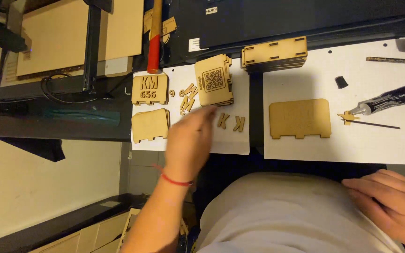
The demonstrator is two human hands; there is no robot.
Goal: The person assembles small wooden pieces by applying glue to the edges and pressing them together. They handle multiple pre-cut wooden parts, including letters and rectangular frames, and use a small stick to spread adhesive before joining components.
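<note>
Nearest me, the right hand (pixel 390 206) rests flat and loose on the person's light shirt (pixel 277 211) at four o'clock, holding nothing; the left hand (pixel 189 140), a red thread at its wrist, reaches to eleven o'clock over the white sheet (pixel 230 143), its fingers blurred, so I cannot tell whether they grip anything. Just past them lie small wooden letters (pixel 230 122), spread as if for picking; further off sit a stack of engraved wooden panels (pixel 214 80), a plain panel (pixel 300 118) and a glue tube (pixel 392 100) at two o'clock.
</note>
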